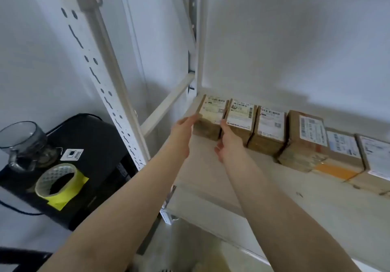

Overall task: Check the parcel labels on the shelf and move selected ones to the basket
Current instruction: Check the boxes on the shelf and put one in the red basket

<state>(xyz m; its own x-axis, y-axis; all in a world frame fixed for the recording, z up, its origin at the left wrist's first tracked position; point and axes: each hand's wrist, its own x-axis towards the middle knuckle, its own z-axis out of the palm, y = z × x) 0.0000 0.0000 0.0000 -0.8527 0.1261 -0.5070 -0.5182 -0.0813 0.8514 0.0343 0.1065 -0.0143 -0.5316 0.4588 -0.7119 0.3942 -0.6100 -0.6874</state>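
Several brown cardboard parcels with white labels stand in a row along the back of a pale shelf (242,187). The leftmost parcel (211,113) sits in the shelf's back left corner. My left hand (185,130) touches its left side with straight fingers. My right hand (229,143) reaches into the gap between that parcel and the second parcel (240,117), fingers against the boxes. Further right stand a third parcel (269,128) and a larger one (306,140). No basket is in view.
A white perforated shelf upright (101,85) stands left of my arms. Beyond it a black device (90,145) carries a tape roll (57,181) with yellow tape and a dark glass jar (23,143). White wall behind the shelf.
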